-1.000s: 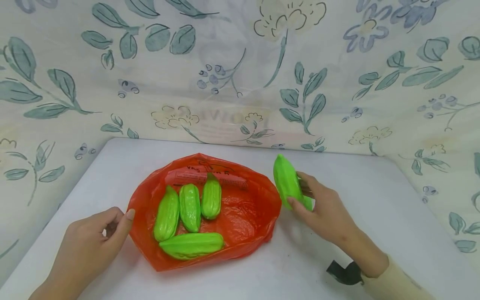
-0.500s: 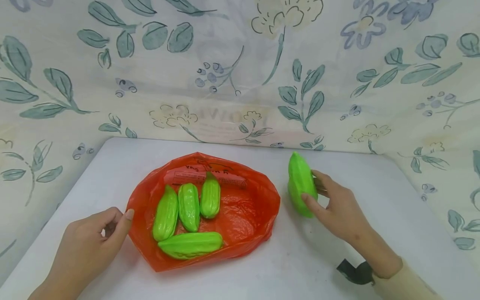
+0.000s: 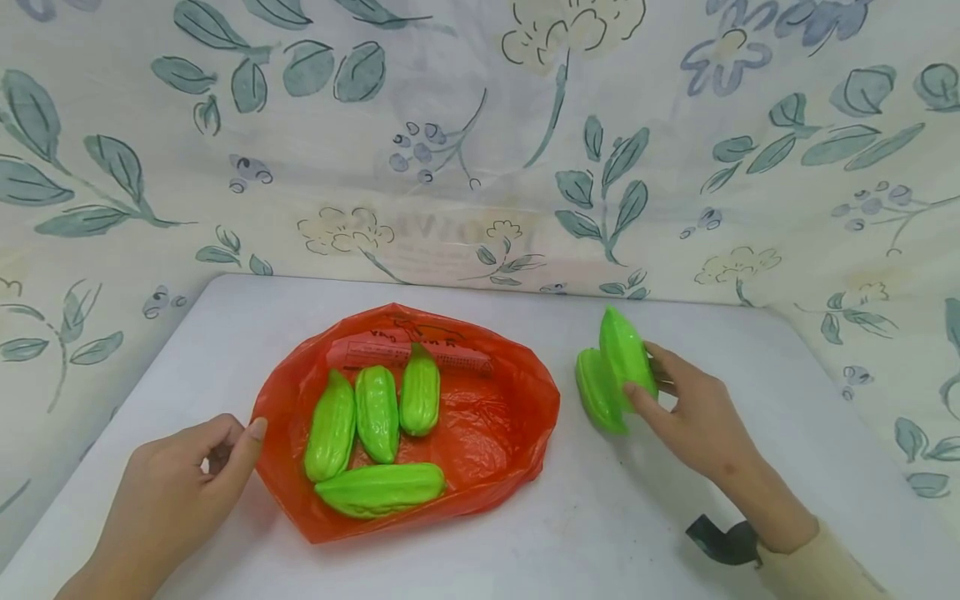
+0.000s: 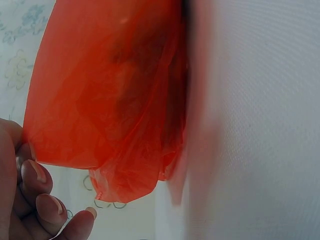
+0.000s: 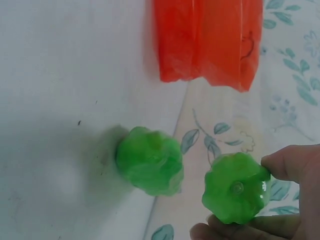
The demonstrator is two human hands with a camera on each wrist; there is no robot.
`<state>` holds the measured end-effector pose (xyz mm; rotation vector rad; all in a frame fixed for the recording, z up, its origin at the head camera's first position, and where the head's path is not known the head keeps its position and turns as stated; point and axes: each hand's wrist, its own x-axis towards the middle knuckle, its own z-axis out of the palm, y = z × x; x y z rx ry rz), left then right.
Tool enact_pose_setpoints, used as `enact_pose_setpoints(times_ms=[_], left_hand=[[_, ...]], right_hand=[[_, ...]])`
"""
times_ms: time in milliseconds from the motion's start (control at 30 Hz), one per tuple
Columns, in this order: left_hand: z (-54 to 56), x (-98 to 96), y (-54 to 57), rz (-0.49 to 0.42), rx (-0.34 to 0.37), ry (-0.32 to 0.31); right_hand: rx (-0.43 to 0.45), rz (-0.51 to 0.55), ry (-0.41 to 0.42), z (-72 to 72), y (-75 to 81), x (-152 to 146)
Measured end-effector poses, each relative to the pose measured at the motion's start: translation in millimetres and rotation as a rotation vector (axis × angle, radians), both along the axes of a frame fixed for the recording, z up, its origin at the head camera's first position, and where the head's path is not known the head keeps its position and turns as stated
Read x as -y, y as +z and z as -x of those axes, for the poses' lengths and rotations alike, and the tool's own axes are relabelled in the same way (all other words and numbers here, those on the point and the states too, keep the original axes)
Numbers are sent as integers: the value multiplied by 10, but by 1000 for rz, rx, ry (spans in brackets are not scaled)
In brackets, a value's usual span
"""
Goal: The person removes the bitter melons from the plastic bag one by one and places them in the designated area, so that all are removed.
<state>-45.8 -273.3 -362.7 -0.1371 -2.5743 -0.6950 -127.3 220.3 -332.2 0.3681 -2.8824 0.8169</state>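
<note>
A red plastic bag [image 3: 487,442] lies with its mouth open on the table; several green ribbed gourds [image 3: 378,414] rest inside it. My left hand [image 3: 180,479] pinches the bag's left rim between thumb and index finger, as the left wrist view also shows at the bag's edge [image 4: 70,115]. To the right of the bag, my right hand [image 3: 697,408] grips another green ribbed gourd [image 3: 626,350], pointed end up, above the tabletop. Just left of it, a second gourd [image 3: 594,392] lies on the table, partly hidden behind the held one.
The white table [image 3: 540,542] reaches back to a floral cloth [image 3: 480,167] that hangs behind and at both sides. A dark strap piece [image 3: 723,540] sits by the right wrist, next to a cream sleeve [image 3: 817,567].
My right hand has moved right, away from the bag, with the gourd in its grip, uncovering the one on the table. The left hand keeps its place on the rim.
</note>
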Motion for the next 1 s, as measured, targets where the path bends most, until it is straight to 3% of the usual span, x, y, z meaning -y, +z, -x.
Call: enact_pose_setpoints(times_ms=[1000], left_hand=[[5,-5,-7,7,41,10]], right_hand=[[111,-78,-92,145,-221,-179]])
